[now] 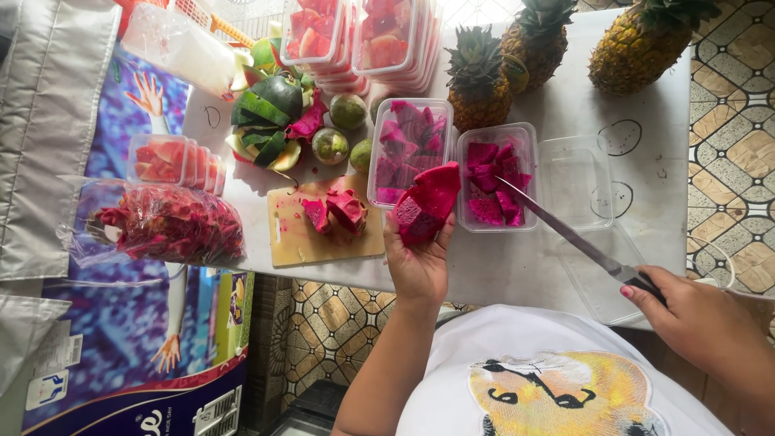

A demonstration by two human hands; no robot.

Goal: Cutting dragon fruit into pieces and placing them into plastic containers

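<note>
Left hand (418, 260) cups a cut dragon fruit (426, 203) left of the half-filled tub (497, 178); right hand (701, 315) grips the knife (577, 239). Flesh likely soft, wet, slippery: support from below.

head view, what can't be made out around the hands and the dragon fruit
- Knife handle: hidden in the right hand.
- Knife tip: lost among the chunks in the tub.
- Dragon fruit underside: covered by the left hand.
- Pineapple crown: cut by the top edge.

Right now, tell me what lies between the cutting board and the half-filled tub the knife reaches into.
In the head view, between the cutting board and that tub sit a full tub of dragon fruit and the left hand holding a piece.
</note>
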